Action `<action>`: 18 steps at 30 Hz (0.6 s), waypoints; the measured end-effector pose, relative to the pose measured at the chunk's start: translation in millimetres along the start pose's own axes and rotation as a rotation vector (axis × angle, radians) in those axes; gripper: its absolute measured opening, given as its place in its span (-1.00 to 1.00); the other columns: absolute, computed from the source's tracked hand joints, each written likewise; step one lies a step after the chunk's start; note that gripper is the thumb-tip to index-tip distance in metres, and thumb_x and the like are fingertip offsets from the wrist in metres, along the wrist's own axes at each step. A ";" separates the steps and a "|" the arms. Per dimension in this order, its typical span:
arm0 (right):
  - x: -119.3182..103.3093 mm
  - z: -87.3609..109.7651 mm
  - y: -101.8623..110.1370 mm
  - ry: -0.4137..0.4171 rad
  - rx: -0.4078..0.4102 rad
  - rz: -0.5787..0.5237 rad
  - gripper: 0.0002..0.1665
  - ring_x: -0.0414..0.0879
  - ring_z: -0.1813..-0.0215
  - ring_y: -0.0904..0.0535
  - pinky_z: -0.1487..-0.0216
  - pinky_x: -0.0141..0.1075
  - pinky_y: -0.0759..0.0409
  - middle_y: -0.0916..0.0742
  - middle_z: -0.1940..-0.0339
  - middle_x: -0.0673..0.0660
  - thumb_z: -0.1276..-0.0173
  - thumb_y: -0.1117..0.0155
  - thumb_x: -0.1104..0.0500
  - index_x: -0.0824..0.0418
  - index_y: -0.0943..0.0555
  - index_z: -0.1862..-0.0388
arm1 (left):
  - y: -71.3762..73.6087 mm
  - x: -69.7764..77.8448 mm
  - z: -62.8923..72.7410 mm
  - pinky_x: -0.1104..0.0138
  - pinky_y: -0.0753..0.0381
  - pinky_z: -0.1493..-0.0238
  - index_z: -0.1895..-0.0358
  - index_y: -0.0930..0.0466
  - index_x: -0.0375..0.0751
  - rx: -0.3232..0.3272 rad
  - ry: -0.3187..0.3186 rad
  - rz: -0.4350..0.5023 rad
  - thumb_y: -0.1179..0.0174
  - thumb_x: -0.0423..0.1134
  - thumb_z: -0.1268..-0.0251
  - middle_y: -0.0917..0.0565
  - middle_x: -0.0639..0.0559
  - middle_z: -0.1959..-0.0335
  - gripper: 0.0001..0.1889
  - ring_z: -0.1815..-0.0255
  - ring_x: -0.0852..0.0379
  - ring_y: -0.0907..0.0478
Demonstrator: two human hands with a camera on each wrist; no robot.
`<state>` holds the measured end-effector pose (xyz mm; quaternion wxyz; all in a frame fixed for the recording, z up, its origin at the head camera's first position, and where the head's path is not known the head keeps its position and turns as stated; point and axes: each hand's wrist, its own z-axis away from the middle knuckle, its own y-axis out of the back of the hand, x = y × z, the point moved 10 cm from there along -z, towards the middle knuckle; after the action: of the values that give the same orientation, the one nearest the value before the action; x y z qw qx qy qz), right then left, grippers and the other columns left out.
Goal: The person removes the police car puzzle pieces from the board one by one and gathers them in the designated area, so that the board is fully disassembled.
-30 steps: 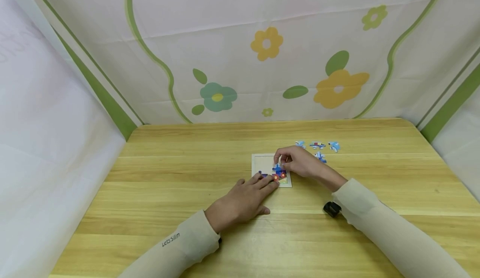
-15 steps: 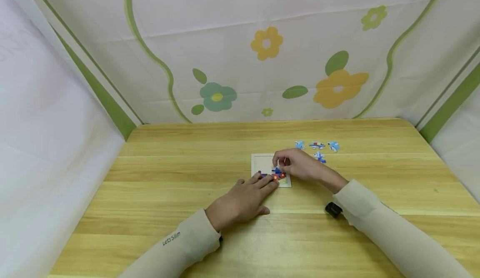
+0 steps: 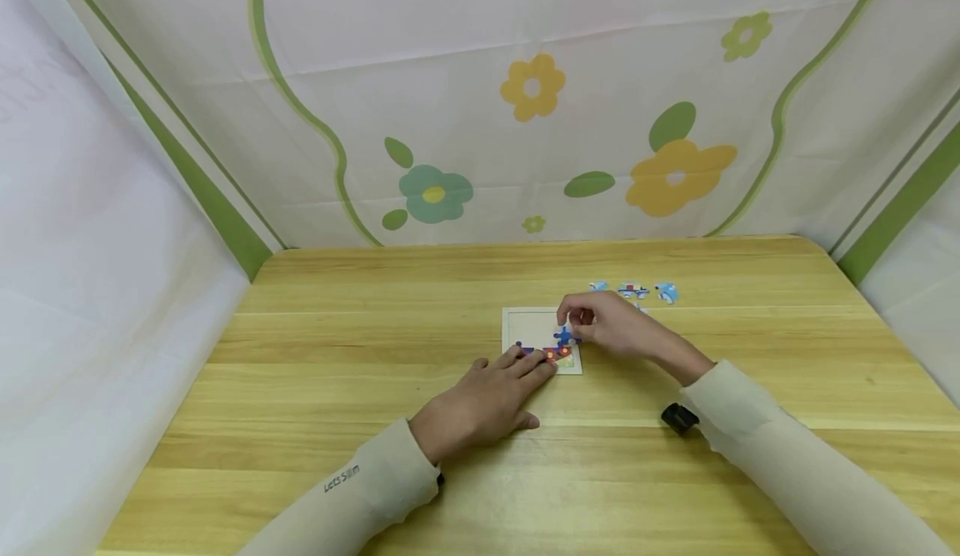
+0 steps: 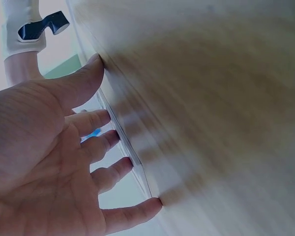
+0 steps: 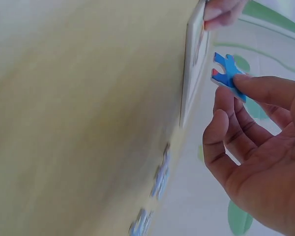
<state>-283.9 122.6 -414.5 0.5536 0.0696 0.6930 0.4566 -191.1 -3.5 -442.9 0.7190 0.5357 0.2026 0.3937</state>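
The right hand (image 3: pixel 611 327) pinches a blue piece (image 5: pixel 227 74) just above the board (image 3: pixel 534 323), knob pointing away. The left hand (image 3: pixel 487 398), fingers straight, presses the board's near edge.

The right hand (image 3: pixel 611 327) hid one of the small blue loose puzzle pieces (image 3: pixel 633 291) behind it. The square cream puzzle tray (image 3: pixel 528 327) was partly covered by both hands, its printed picture too small to read. The right wrist view blurred the wooden table (image 5: pixel 78 123).
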 end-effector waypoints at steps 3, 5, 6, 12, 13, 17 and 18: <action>6.5 7.9 13.6 -0.010 0.028 -0.008 -0.82 -0.08 0.23 -0.51 0.22 -0.29 -0.51 -0.67 0.31 0.05 -0.53 -0.22 0.38 0.15 -0.71 0.09 | -0.2 -0.1 -0.1 -0.17 -0.35 -0.54 -0.73 -0.02 0.20 0.004 -0.003 0.004 -0.08 0.19 -0.58 0.01 0.20 -0.76 -0.22 -0.77 -0.02 0.02; 11.4 13.9 24.8 -0.014 0.054 -0.006 -0.83 -0.08 0.21 -0.53 0.19 -0.32 -0.53 -0.69 0.28 0.06 -0.53 -0.24 0.37 0.17 -0.71 0.07 | 0.2 -0.1 0.3 -0.17 -0.35 -0.54 -0.73 -0.01 0.20 0.005 -0.005 0.004 -0.08 0.19 -0.57 0.01 0.20 -0.76 -0.22 -0.77 -0.02 0.02; 14.2 17.4 30.8 -0.022 0.065 -0.009 -0.84 -0.08 0.22 -0.54 0.21 -0.32 -0.53 -0.70 0.28 0.07 -0.53 -0.24 0.37 0.18 -0.71 0.06 | 0.2 -0.1 0.5 -0.17 -0.35 -0.54 -0.73 -0.01 0.20 0.006 -0.006 0.006 -0.08 0.19 -0.57 0.01 0.20 -0.76 -0.22 -0.77 -0.02 0.02; 37.9 40.9 64.2 -0.096 0.106 -0.102 -0.82 0.00 0.33 -0.62 0.36 -0.27 -0.62 -0.70 0.20 0.21 -0.56 -0.21 0.35 0.31 -0.68 -0.04 | 0.3 0.4 1.4 -0.18 -0.34 -0.55 -0.73 -0.01 0.19 0.012 -0.010 0.015 -0.09 0.17 -0.58 0.00 0.18 -0.76 -0.22 -0.77 -0.04 0.02; 43.3 44.9 68.9 -0.115 0.109 -0.119 -0.81 0.01 0.34 -0.65 0.36 -0.25 -0.65 -0.69 0.19 0.24 -0.57 -0.19 0.36 0.33 -0.67 -0.06 | 0.3 0.5 1.6 -0.18 -0.34 -0.55 -0.73 -0.01 0.18 0.012 -0.010 0.015 -0.09 0.16 -0.58 0.00 0.18 -0.76 -0.22 -0.77 -0.04 0.02; 67.5 60.1 83.8 -0.213 0.122 -0.170 -0.76 0.04 0.32 -0.73 0.28 -0.17 -0.77 -0.65 0.16 0.31 -0.61 -0.13 0.35 0.39 -0.61 -0.15 | 0.5 0.7 1.6 -0.18 -0.34 -0.55 -0.73 -0.02 0.18 0.015 -0.010 0.020 -0.10 0.16 -0.58 -0.01 0.18 -0.76 -0.22 -0.77 -0.04 0.01; 73.4 63.3 86.4 -0.237 0.122 -0.179 -0.75 0.05 0.31 -0.75 0.27 -0.15 -0.79 -0.65 0.15 0.32 -0.62 -0.12 0.35 0.40 -0.60 -0.17 | 0.5 0.7 1.6 -0.18 -0.34 -0.55 -0.73 -0.01 0.18 0.016 -0.010 0.020 -0.10 0.16 -0.58 -0.01 0.18 -0.76 -0.22 -0.77 -0.04 0.01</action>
<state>-294.3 251.5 -402.9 0.6644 0.0946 0.6530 0.3511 -189.8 -3.9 -441.9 0.7117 0.5453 0.1968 0.3967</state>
